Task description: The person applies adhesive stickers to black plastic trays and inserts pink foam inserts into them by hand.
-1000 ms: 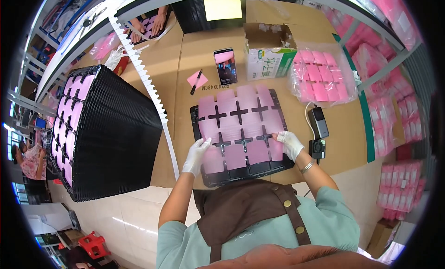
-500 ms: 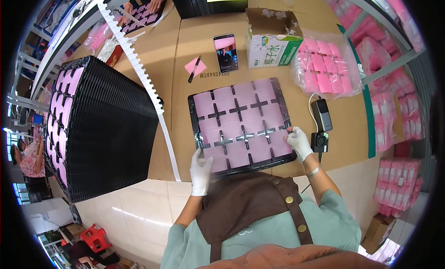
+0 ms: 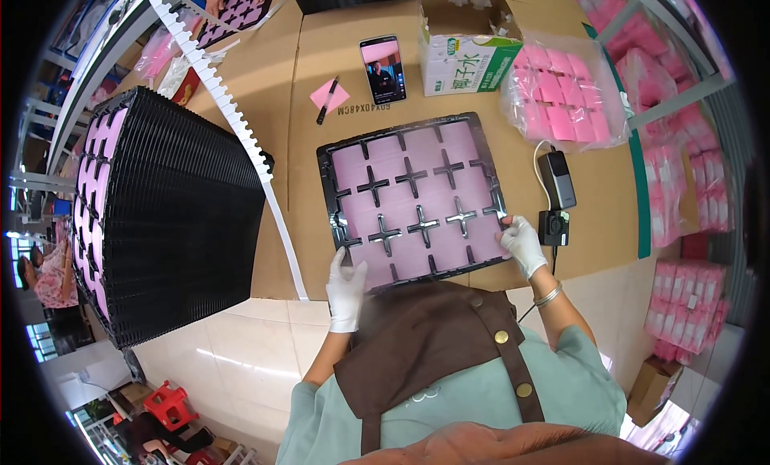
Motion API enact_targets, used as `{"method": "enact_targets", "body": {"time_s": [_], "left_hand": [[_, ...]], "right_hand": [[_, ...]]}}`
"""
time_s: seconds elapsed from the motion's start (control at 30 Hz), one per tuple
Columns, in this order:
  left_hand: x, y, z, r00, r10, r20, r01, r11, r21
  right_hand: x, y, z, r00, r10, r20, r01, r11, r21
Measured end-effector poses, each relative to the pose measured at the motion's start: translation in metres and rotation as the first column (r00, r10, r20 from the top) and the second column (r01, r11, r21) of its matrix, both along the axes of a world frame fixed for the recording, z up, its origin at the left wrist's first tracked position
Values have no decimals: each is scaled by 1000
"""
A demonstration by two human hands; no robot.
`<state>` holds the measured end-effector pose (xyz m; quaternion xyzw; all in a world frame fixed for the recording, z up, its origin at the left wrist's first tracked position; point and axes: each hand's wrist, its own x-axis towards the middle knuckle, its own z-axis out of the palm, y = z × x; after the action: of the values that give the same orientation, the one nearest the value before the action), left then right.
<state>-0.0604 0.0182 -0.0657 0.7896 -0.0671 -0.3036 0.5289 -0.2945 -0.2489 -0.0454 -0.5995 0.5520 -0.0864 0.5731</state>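
Observation:
In front of me lies a black plastic tray [image 3: 422,225] with raised cross-shaped dividers, its compartments filled with flat pink pieces [image 3: 401,204]. My left hand [image 3: 346,297], in a white glove, grips the tray's near left edge, the thumb spread over the pink. On the right edge, near the lower corner, my gloved right hand [image 3: 523,247] pinches the rim. Both hands hide small parts of the frame.
At left leans a tall stack of black trays [image 3: 184,216] beside a notched white strip [image 3: 269,184]. Beyond my tray are a phone [image 3: 383,70], a pen [image 3: 327,101] on a pink note, a carton [image 3: 469,60] and bagged pink pieces [image 3: 561,92]. A power bank [image 3: 559,179] lies right. Another person's hands [image 3: 212,0] work far left.
My view has shifted a little, so most things sit higher in the picture. Both hands stay at the tray's edges, and the tray lies slightly less blurred.

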Motion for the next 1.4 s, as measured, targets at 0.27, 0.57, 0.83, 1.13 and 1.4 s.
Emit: {"method": "enact_targets", "body": {"time_s": [0.27,0.57,0.83,1.13,1.4], "left_hand": [[4,8,30,995,98,-11,-97,993,65],[46,-15,71,446,-487,751,109,862,495],[52,-140,39,143,-680,719,478,684,551],[68,-166,8,56,-756,652,489,590,642],[106,-145,12,53,-780,624,454,575,680]], "right_hand": [[-12,-14,6,996,-91,-7,90,996,-13],[30,-73,18,914,-76,398,103,994,-46],[167,-88,-17,745,246,621,-400,909,120],[210,-92,-39,869,133,477,-330,873,358],[200,-95,-44,835,-86,543,-163,905,393]]}}
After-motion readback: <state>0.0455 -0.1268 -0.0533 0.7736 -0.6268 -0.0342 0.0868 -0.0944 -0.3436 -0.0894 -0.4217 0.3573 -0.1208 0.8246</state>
